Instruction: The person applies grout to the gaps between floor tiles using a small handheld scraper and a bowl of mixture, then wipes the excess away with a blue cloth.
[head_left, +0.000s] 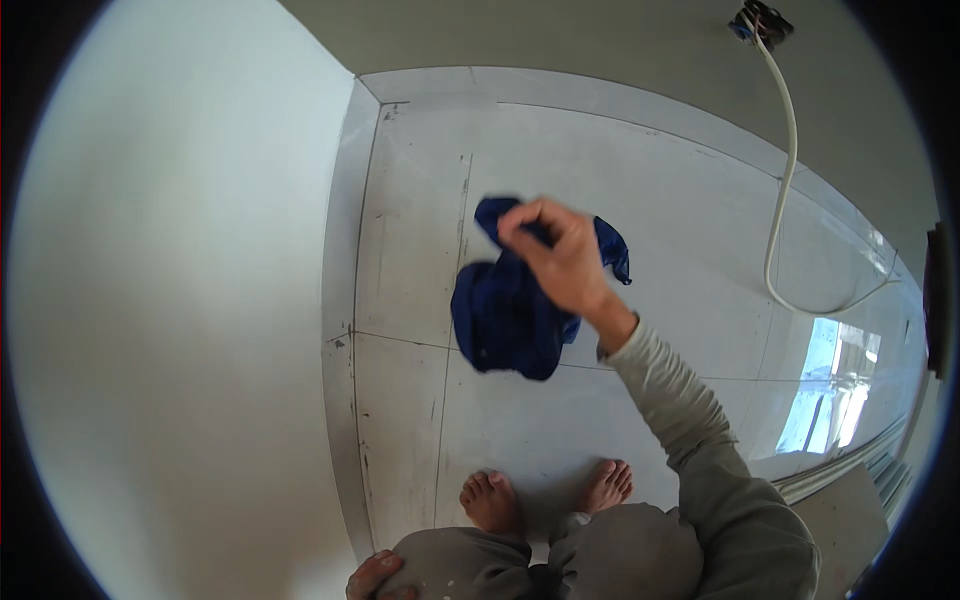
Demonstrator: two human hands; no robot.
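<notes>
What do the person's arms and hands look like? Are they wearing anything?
The right hand is bare, no glove, with a long grey-beige sleeve reaching the wrist and wrinkling along the arm. The left hand is bare too; only its fingers show, so its sleeve is hidden.

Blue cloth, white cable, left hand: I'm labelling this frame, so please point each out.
blue cloth [500,325]: head view, on its hanging lower bunch.
white cable [790,140]: head view, on its run down the wall.
left hand [372,578]: head view, on its back, resting on the knee.

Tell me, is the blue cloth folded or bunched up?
Bunched up: the cloth hangs in loose crumpled folds from the right hand, off the floor.
</notes>
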